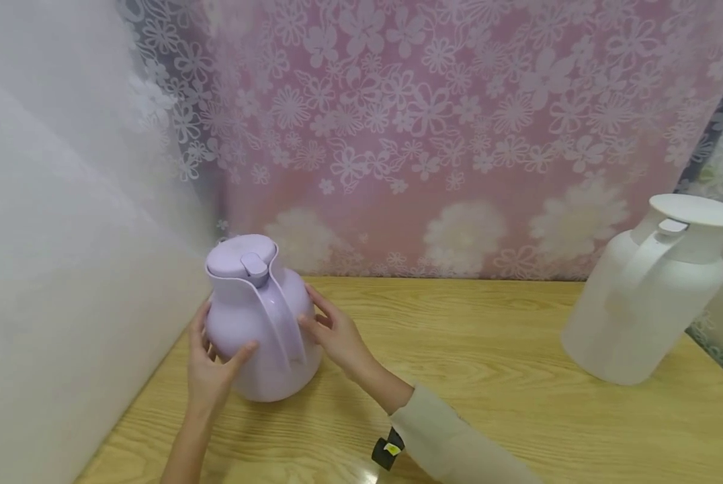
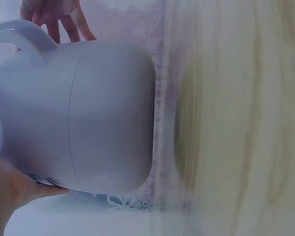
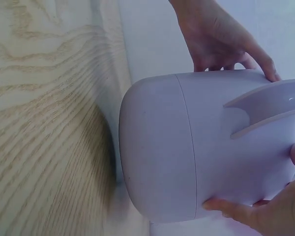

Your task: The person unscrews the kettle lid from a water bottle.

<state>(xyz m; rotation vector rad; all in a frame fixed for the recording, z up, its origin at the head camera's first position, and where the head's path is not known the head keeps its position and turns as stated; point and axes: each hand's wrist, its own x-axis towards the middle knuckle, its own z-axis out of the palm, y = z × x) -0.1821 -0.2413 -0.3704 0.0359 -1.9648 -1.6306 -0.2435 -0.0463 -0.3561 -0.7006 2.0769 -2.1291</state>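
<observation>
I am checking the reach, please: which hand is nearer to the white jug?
Right. The right hand holds the lilac jug on the side facing the white jug; the left hand holds the opposite side, farther away.

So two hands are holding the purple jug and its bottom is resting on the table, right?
Not quite: the lilac lidded jug is held above the wooden table, not resting on it; the left wrist view shows the gap. The left hand and right hand do hold it.
</observation>
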